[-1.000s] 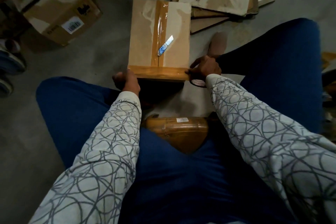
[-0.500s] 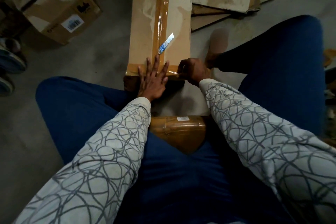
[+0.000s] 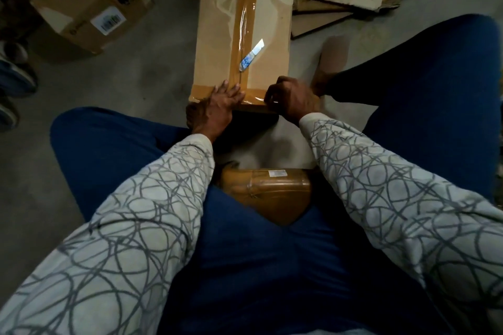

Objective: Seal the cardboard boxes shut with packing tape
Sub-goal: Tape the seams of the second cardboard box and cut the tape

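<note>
While left hand (image 3: 216, 107) presses flat, fingers straight, on tape strip (image 3: 255, 94) of cardboard box (image 3: 213, 43), right hand (image 3: 295, 100) curls at near corner; its hold cannot be told

You are working in dim, warm light; the floor (image 3: 130, 81) reads murky grey and the frame's corners sink almost to black. Glare streaks white down the packing tape (image 3: 243, 16) on the cardboard box (image 3: 212, 43), and the small blade (image 3: 251, 56) flares bright. Your left hand (image 3: 217, 109) looks slightly motion-smeared, your right hand (image 3: 295, 100) sharper. Deep shadow pools under the box's near edge. The wide lens bows your sleeves (image 3: 136, 226) at the bottom edge.
</note>
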`<act>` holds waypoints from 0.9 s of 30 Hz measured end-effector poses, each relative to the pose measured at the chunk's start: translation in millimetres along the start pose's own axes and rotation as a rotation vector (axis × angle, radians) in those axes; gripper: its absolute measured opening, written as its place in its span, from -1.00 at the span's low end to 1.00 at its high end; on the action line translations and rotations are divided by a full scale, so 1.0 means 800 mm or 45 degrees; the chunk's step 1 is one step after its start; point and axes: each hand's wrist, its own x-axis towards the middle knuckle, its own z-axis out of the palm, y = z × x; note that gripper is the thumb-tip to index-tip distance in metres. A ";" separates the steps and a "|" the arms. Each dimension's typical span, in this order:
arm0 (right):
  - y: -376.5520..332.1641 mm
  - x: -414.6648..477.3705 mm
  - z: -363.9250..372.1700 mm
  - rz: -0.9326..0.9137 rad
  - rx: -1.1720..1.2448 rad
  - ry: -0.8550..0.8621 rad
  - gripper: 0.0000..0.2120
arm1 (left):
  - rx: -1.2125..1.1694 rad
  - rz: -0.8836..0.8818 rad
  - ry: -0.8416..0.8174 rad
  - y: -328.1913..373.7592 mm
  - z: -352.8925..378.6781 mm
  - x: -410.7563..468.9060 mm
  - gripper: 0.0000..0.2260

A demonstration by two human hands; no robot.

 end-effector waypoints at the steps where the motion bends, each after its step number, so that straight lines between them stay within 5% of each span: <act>1: -0.002 -0.001 0.000 0.000 -0.006 0.012 -0.90 | 0.032 0.020 0.003 -0.005 -0.002 0.001 -0.43; 7: -0.011 -0.011 0.006 -0.021 -0.050 0.158 -0.87 | 0.034 -0.012 -0.059 -0.005 0.004 0.008 -0.40; 12: -0.008 0.010 -0.005 0.131 0.086 -0.069 -0.80 | -0.787 -0.653 0.447 0.012 -0.030 0.005 -0.89; 14: -0.007 0.018 -0.008 0.202 0.164 -0.138 -0.67 | -1.031 -1.010 0.606 0.016 -0.034 -0.002 -0.89; 16: -0.010 0.022 -0.002 0.210 0.210 -0.124 -0.67 | -1.543 -1.313 0.375 0.020 -0.031 -0.007 -0.80; 18: -0.013 0.022 0.008 0.202 0.230 -0.121 -0.73 | -1.858 -1.394 -0.116 0.028 -0.034 -0.014 -0.54; 19: -0.014 0.021 0.012 0.212 0.244 -0.115 -0.76 | -1.905 -1.384 -0.195 0.031 -0.036 -0.014 -0.48; 27: -0.011 0.025 0.019 0.352 0.427 -0.082 -0.88 | -1.902 -1.341 -0.102 0.035 -0.034 0.004 -0.52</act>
